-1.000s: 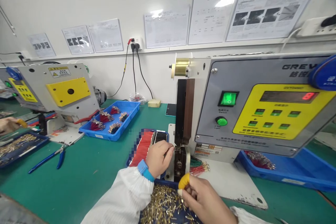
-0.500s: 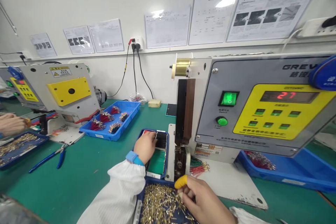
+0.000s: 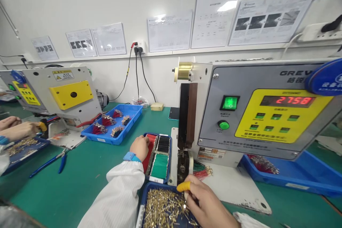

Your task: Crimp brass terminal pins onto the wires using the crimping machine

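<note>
My left hand [image 3: 140, 147], with a blue band at the wrist, rests its curled fingers at the left edge of the red wires [image 3: 151, 145] in a small blue tray. That tray also holds black wires [image 3: 163, 144] and green wires [image 3: 159, 166] in separate compartments. My right hand [image 3: 207, 199] wears a yellow finger cot [image 3: 184, 186] on one finger. It hovers with fingers pinched over the right side of a tray of gold metal terminals [image 3: 162, 206], close to the crimping machine's press head [image 3: 183, 167]. Whatever lies between the fingertips of either hand is hidden.
The machine's panel [image 3: 287, 101] shows red digits. Finished red and green wires [image 3: 204, 171] lie on its base. Blue bins [image 3: 128, 133] with wire bundles stand behind left and right. Blue-handled pliers [image 3: 50, 162] lie at left. Another person's hands [image 3: 24, 130] work at the neighbouring machine.
My left hand has moved left from the black wires to the red ones, uncovering the black and green compartments. My right hand stays nearly in place. The display now shows more digits.
</note>
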{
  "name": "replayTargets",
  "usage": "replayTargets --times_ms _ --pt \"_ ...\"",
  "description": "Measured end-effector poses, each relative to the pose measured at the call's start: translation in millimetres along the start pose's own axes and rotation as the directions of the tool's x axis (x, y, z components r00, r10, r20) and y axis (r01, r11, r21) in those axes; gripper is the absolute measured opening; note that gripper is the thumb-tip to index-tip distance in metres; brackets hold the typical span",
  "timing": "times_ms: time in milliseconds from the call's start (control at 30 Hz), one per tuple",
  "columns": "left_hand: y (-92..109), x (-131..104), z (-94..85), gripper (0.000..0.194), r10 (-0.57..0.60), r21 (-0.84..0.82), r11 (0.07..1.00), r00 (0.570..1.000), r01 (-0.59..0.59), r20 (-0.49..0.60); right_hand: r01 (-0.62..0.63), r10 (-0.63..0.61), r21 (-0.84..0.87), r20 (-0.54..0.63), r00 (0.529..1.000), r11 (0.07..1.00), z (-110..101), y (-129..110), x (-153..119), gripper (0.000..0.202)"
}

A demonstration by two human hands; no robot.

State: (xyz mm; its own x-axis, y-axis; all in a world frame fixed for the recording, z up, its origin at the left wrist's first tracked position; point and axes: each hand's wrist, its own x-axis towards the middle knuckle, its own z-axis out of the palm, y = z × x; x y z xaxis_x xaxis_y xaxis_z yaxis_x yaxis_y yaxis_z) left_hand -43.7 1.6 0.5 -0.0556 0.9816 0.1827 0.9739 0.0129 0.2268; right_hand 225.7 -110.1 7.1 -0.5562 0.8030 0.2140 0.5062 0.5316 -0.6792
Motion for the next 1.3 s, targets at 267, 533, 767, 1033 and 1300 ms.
replayTargets --times_ms 267,533,767,1033,1300 --pt "9 -1 -5.3 0.024 -0.034 -0.022 0.999 0.999 0.034 -0.018 0.006 -0.007 -0.034 -0.03 1.0 0.999 4 4 -3 0.018" --pt "46 -20 -6.0 0.022 0.173 -0.097 0.982 0.976 -0.161 0.129 0.048 -0.049 -0.154 -0.001 0.999 0.987 7 2 -4 0.02" --pt "48 -22 -4.8 0.019 0.225 -0.078 0.974 0.953 -0.213 0.203 0.035 -0.031 -0.238 0.018 0.999 0.971 9 2 -7 0.02" --pt "49 -24 -3.4 0.017 0.225 -0.077 0.974 0.956 -0.214 0.188 -0.009 0.037 -0.242 0.11 0.993 0.97 9 -2 0 0.021" --pt "50 -26 -2.8 0.018 0.238 -0.079 0.971 0.955 -0.227 0.178 -0.058 0.066 -0.144 0.054 0.996 0.988 5 1 0 0.019"
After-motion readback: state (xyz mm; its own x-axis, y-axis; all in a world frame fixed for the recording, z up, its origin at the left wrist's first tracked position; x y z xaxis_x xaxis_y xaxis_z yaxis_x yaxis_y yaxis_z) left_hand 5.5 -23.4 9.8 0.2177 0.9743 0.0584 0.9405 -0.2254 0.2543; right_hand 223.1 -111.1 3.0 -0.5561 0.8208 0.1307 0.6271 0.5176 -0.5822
